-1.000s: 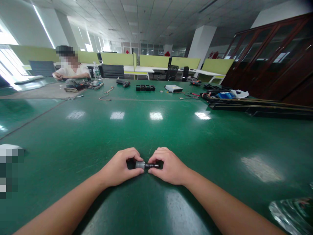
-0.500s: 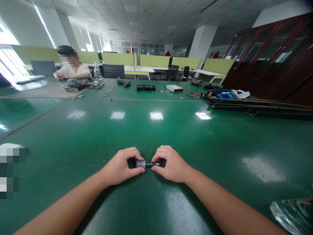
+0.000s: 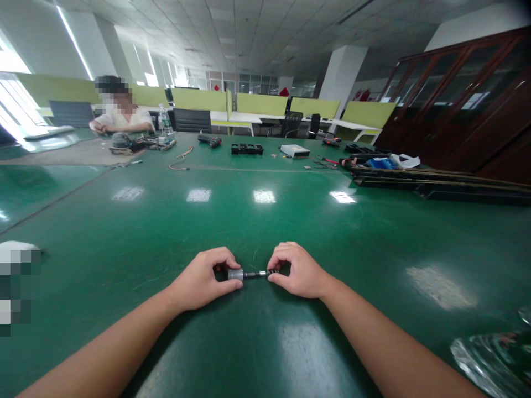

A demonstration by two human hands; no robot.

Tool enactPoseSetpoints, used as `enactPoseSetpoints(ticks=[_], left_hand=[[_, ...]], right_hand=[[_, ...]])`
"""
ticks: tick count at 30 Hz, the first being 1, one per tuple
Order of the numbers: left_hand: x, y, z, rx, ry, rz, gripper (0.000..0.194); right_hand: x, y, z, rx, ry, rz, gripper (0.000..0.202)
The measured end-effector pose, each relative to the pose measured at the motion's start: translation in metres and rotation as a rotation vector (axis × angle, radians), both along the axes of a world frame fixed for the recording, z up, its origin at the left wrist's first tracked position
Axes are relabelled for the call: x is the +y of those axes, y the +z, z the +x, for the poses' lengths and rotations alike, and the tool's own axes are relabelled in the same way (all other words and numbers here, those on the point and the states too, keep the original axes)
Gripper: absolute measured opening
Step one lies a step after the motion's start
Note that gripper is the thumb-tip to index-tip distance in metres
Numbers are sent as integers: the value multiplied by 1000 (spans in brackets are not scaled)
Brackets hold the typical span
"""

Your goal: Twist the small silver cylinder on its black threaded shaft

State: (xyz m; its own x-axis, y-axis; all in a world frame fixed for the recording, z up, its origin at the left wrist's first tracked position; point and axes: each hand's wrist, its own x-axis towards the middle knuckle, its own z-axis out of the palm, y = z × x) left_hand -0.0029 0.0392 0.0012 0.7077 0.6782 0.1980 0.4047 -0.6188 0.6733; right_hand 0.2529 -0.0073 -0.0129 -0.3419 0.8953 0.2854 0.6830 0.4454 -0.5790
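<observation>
Low over the green table (image 3: 232, 221), my left hand (image 3: 207, 279) pinches a grey metal cylinder (image 3: 235, 275) between thumb and fingers. A thin dark shaft with a bright tip (image 3: 255, 274) sticks out of the cylinder to the right. My right hand (image 3: 299, 272) holds a small dark coil spring (image 3: 272, 272) between thumb and forefinger, at the end of the shaft. The spring and the shaft tip lie in line; whether they still overlap I cannot tell.
Across the table sit a black drill (image 3: 209, 140), a black block (image 3: 247, 149), a silver box (image 3: 294, 150) and long black rails (image 3: 440, 179). A seated person (image 3: 124, 117) is at the back left. Clear plastic (image 3: 489, 359) lies at the lower right, a white object (image 3: 19, 249) at the left edge.
My right hand has moved right with the spring, off most of the shaft, so the bright tip now shows. My left hand still holds the cylinder, slightly further left.
</observation>
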Motion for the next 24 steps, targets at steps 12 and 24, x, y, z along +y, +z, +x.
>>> enactPoseSetpoints(ticks=[12,24], left_hand=[[0,-2,1,1,-4,12,16],[-1,1,2,9,-41,-2,14]], right_hand=[[-4,-3,-19,85,31,33,30],[-7,-3,-27,78,67,45,16]])
